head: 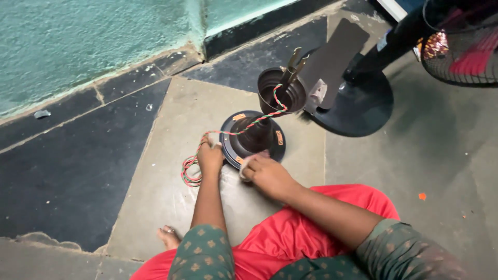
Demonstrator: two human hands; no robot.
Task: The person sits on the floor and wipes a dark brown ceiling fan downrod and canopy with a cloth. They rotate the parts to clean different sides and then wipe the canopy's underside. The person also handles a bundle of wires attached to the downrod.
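The stone floor [171, 207] carries everything; toward its far right corner stands a pedestal fan base [358, 103]; nearer the middle rests a dark ceiling-fan motor housing [254, 140] with its cup-shaped canopy [280, 91]; a twisted red-green wire [249, 124] runs from the cup to a coil by the left hand [210, 158], which is closed around that wire; the right hand [267, 173] pinches a pale cloth [246, 168] against the housing rim; wiping seems in hand, and working round the rim calls for steadying the housing; small orange stickers [239, 117] dot the disc.

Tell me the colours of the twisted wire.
Red and green twisted wire, clearest in the head view.
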